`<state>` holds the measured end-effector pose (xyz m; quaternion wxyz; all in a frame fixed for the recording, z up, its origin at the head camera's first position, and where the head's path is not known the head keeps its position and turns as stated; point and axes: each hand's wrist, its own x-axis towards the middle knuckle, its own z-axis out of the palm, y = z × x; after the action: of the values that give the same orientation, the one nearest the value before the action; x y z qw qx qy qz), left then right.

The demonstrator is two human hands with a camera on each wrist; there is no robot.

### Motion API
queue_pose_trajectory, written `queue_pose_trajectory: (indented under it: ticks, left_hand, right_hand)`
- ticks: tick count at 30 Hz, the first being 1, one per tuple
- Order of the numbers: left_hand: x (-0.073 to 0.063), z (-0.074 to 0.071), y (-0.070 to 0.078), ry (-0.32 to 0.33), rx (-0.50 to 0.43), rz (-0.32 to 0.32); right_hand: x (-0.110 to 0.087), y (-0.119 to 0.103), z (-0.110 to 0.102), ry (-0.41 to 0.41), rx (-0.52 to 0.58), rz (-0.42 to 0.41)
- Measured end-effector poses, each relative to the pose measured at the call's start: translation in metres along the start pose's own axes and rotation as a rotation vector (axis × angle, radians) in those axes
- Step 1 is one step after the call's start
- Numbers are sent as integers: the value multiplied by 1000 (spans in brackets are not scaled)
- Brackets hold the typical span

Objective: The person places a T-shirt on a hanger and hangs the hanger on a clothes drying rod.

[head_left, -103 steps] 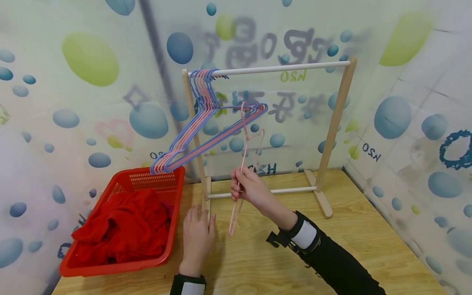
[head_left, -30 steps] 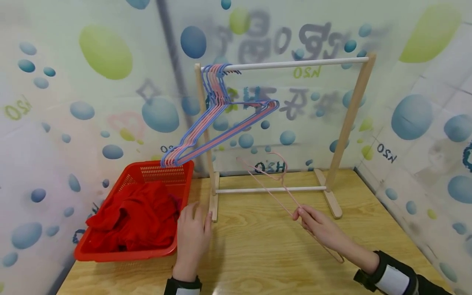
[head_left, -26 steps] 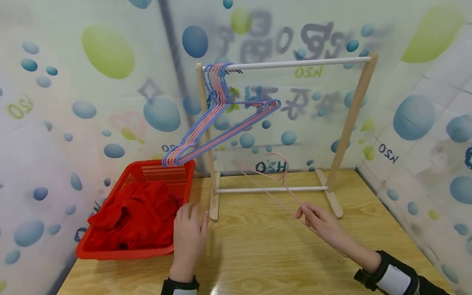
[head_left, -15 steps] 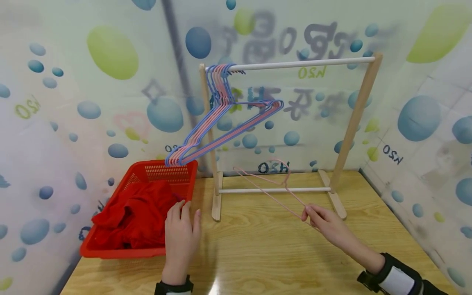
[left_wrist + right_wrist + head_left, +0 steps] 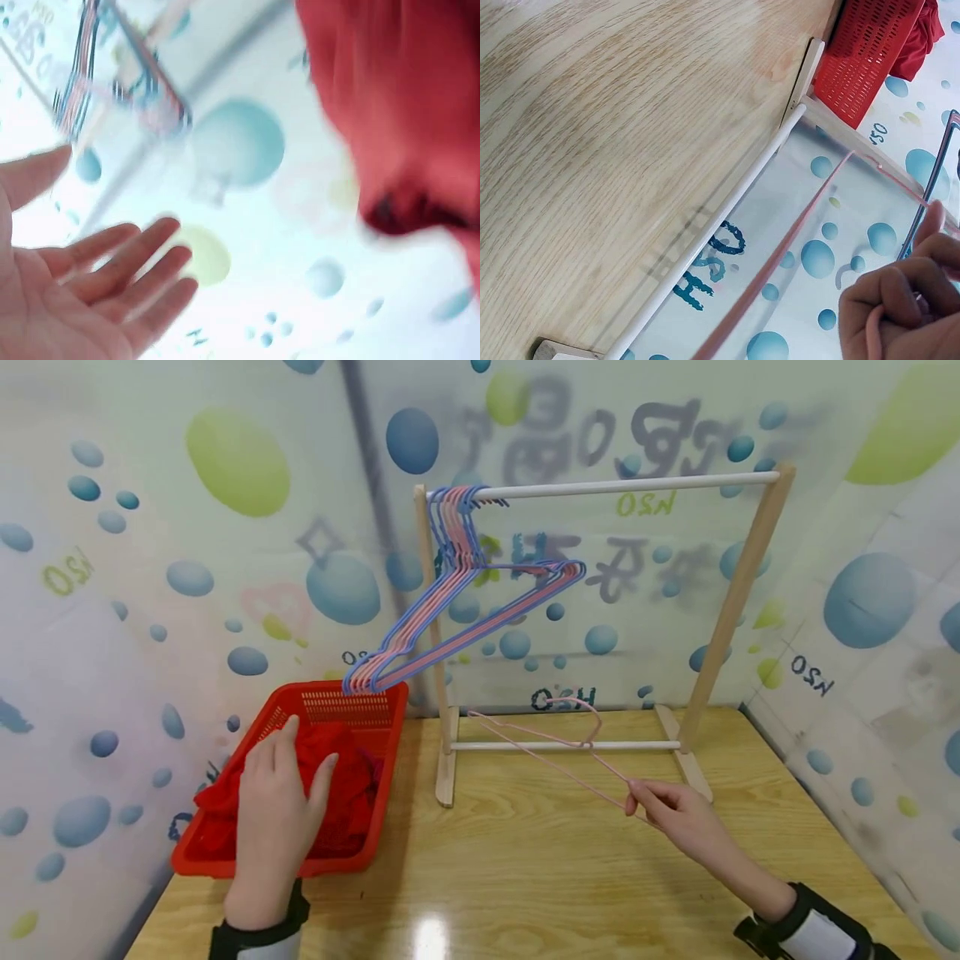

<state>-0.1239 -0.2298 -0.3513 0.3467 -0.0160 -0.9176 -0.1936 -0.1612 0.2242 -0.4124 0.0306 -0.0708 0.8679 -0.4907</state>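
Note:
My right hand (image 5: 678,818) pinches a pink wire hanger (image 5: 558,768) near one shoulder, its hook leaning up in front of the rack's lower bar. In the right wrist view the fingers (image 5: 900,292) are curled round the pink wire. My left hand (image 5: 273,810) is over the red basket (image 5: 386,793), above the crumpled red cloth (image 5: 341,752). In the left wrist view its fingers (image 5: 142,262) are spread and loosely bent, holding nothing, apart from the blurred red cloth (image 5: 420,97). The cloth's exact kind cannot be told.
A wooden rack (image 5: 738,602) with a white top bar (image 5: 637,485) stands at the back of the table (image 5: 510,877). Several blue and pink hangers (image 5: 450,585) hang bunched at its left end, partly over the basket. A patterned sheet (image 5: 225,577) covers the walls behind.
My right hand has brought the pink hanger from in front of the rack to the right and tilted it over. My left hand has moved left from the table to above the basket.

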Motion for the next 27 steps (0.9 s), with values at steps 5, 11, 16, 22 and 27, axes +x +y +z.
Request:
queue_pose_trajectory:
  ticks: [5,11,16,22,27]
  left_hand:
    - [29,-26,-38,-78,24,131]
    - [62,-29,-94,-345,48,220]
    - [76,-12,-136,-648,116,206]
    - [80,6,-165,-924,36,75]
    - [79,18,-169,-999,17,44]
  right_hand:
    - [0,-1,0,-4,0,17]
    - [-3,1,0,7,9,-7]
    - [-7,4,-1,19,-30,-35]
    - [-10,2,0,17,-68,-18]
    - [-10,1,1,16,-56,-1]
